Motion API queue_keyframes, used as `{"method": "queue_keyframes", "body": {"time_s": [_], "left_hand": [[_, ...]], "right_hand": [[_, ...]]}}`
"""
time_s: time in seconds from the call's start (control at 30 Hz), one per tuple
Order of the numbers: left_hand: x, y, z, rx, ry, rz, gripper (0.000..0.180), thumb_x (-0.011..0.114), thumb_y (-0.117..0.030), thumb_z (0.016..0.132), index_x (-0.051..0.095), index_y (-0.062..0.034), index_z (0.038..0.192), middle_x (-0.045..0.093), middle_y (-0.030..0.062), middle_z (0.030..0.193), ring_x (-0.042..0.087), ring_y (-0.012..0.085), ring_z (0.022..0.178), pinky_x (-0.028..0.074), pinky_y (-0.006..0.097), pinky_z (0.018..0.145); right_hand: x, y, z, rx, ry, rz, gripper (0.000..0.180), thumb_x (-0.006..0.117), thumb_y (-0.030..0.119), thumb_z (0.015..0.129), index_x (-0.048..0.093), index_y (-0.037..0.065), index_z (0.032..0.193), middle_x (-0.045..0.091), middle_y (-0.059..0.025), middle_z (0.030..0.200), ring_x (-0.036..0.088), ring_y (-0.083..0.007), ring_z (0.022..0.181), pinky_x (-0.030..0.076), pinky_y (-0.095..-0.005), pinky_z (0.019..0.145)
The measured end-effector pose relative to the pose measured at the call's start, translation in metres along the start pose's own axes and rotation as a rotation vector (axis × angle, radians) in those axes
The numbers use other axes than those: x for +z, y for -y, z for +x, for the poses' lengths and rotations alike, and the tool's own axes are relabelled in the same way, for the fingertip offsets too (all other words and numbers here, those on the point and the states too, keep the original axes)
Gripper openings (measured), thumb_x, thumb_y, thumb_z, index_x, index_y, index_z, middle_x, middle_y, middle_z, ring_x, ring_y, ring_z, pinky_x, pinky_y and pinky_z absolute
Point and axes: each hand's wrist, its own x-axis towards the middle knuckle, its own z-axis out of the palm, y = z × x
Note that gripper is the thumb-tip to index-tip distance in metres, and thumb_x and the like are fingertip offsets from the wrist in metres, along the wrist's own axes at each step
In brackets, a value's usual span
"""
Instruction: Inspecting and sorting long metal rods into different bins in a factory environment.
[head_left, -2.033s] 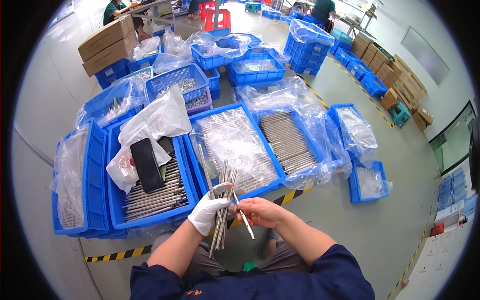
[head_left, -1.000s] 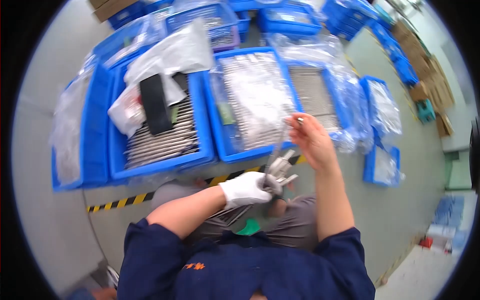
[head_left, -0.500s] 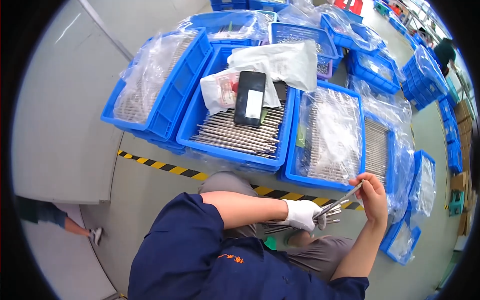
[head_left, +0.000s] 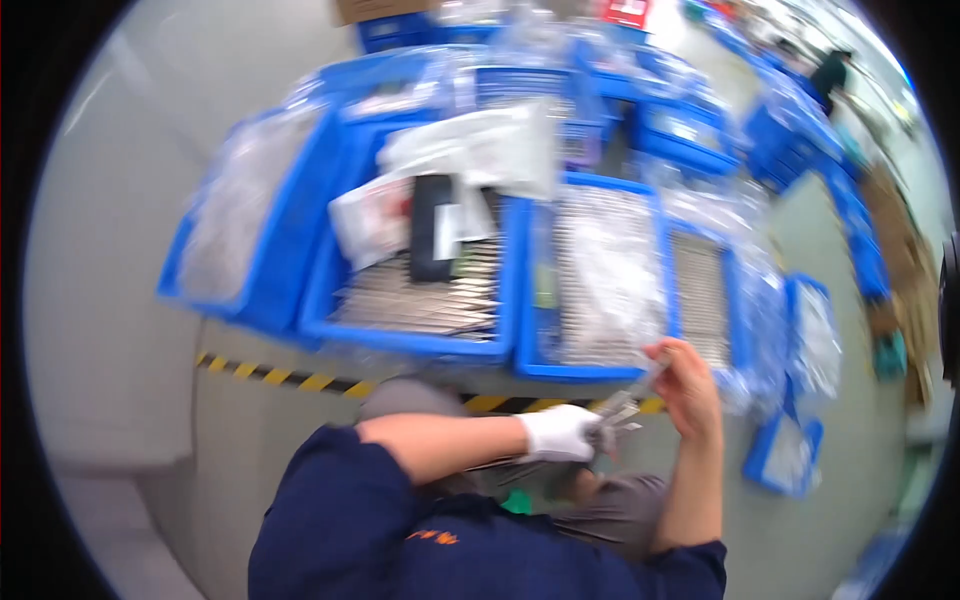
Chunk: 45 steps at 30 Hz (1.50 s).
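My left hand [head_left: 560,433], in a white glove with grey fingers, is closed round a bundle of thin metal rods [head_left: 618,408] above my lap. The rods point up to the right. My bare right hand [head_left: 688,388] is raised at the near edge of a crate, its thumb and fingers pinched on the upper end of one metal rod [head_left: 655,371] that slants up from the bundle. Motion blur hides the fine detail of the rod ends. Straight ahead, a blue crate [head_left: 405,345] holds many similar rods, with a black phone-like device [head_left: 432,225] lying on them.
White plastic bags [head_left: 480,150] lie over the crate's far part. Film-covered crates of rods stand to the left [head_left: 250,210] and right [head_left: 610,280]. More blue crates are stacked behind. Yellow-black floor tape [head_left: 275,377] runs before them. A person [head_left: 830,75] is far off right.
The whole view has swung and blurred, so crates and hands sit further left in the picture. Both hands keep their grip on the rods, in much the same pose.
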Motion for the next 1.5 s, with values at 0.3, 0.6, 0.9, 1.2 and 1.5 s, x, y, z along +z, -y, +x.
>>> {"method": "queue_keyframes", "body": {"time_s": [0.3,0.6,0.9,1.2,1.5], "left_hand": [[0.001,-0.003,-0.004,-0.043,0.057,-0.128,0.025,0.05,-0.004,0.067,0.059,-0.0065,0.09,0.058,0.0028,0.083,0.052,0.0101,0.08,0.04,0.025,0.076],[0.003,0.01,-0.004,-0.039,-0.013,-0.151,0.021,0.051,-0.002,0.07,0.059,-0.0042,0.089,0.059,0.0018,0.084,0.052,0.0087,0.081,0.041,0.024,0.076],[0.003,0.01,-0.001,-0.099,-0.038,-0.052,0.019,0.052,-0.002,0.069,0.059,-0.0057,0.087,0.059,0.0016,0.083,0.053,0.0097,0.081,0.041,0.024,0.076],[0.001,0.013,0.001,-0.151,-0.028,-0.261,0.019,0.053,-0.001,0.069,0.059,-0.005,0.087,0.058,0.0005,0.083,0.052,0.0084,0.081,0.04,0.024,0.076],[-0.006,0.032,0.008,-0.212,-0.12,-0.216,0.021,0.056,-0.014,0.066,0.055,-0.0038,0.084,0.055,0.0041,0.073,0.051,0.0117,0.069,0.042,0.026,0.063]], "right_hand": [[-0.031,0.008,0.005,0.109,0.146,-0.066,0.013,0.055,0.004,0.078,0.057,0.002,0.091,0.059,-0.0063,0.086,0.051,-0.0064,0.064,0.043,-0.0165,0.057],[-0.019,-0.003,0.003,0.098,0.139,0.19,0.012,0.055,0.009,0.08,0.054,0.003,0.091,0.059,-0.0069,0.085,0.053,-0.0081,0.067,0.045,-0.0193,0.056],[-0.019,0.003,0.0,0.106,0.05,-0.093,0.013,0.06,0.01,0.076,0.054,0.005,0.086,0.059,-0.0037,0.079,0.049,-0.0052,0.058,0.041,-0.0161,0.051],[-0.004,-0.012,0.004,0.175,0.066,-0.169,0.012,0.056,0.014,0.079,0.052,0.004,0.085,0.06,-0.007,0.081,0.051,-0.0046,0.057,0.041,-0.016,0.048],[0.031,-0.046,-0.003,0.252,0.061,-0.378,0.017,0.054,0.019,0.08,0.053,0.002,0.084,0.06,-0.0035,0.077,0.048,-0.0051,0.053,0.038,-0.0182,0.045]]}}
